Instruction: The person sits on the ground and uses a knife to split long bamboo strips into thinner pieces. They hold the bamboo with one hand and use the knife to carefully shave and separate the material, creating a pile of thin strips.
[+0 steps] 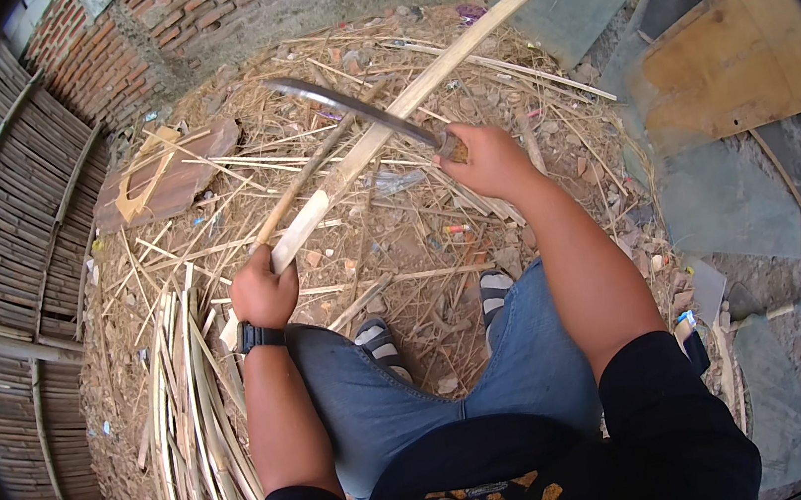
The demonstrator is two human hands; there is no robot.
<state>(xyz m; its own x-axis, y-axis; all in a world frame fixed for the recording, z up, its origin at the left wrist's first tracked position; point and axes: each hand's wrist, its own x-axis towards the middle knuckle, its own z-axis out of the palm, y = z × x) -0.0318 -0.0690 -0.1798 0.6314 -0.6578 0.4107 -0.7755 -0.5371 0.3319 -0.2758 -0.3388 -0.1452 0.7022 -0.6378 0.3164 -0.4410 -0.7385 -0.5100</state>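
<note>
My left hand [263,289] is closed round the near end of a long, pale bamboo strip [452,61], which slants away to the far right. A thinner brown stick [304,176] runs up from beside the same hand; whether it is also gripped I cannot tell. In my right hand [492,161] is the handle of a machete [353,106], its curved blade pointing to the far left. That blade crosses over the strip about midway, and whether the two touch is unclear. The strip's near part looks whiter and freshly cut.
A bundle of split bamboo strips [196,415] lies left of my legs. Loose slivers and rubble litter the ground. A rusty sheet [148,186] lies farther left, before a bamboo-slat wall [9,198]. Grey panels [724,195] and a brown board [737,59] are on the right.
</note>
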